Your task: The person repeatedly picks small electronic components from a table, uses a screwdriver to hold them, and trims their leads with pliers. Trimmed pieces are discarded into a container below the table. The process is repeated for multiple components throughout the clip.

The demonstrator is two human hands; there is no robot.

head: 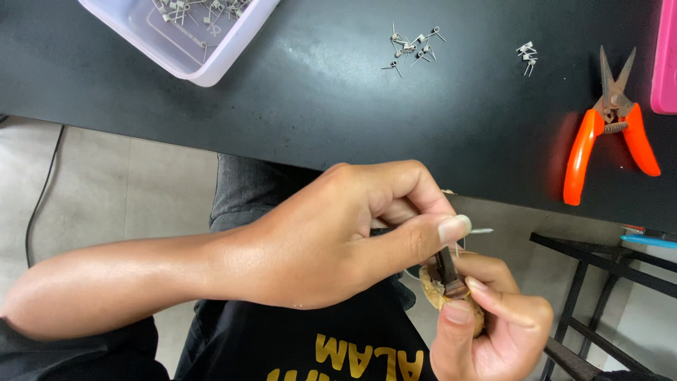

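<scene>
Below the black table's edge, over the lap, the left hand pinches a thin wire for control — the right hand grips a wooden-handled tool against it.

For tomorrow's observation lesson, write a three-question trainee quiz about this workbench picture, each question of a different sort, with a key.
1. True or false: the orange-handled snips lie on the dark tabletop, untouched by either hand.
2. Multiple choice: the white tray of small wire coils sits at the table's A) far left, B) far right, C) middle.
3. Short answer: which hand pinches a thin metal pin between thumb and fingers?

Key
1. True.
2. A.
3. The left hand; the right hand below holds a dark tool with a wooden handle.
</scene>
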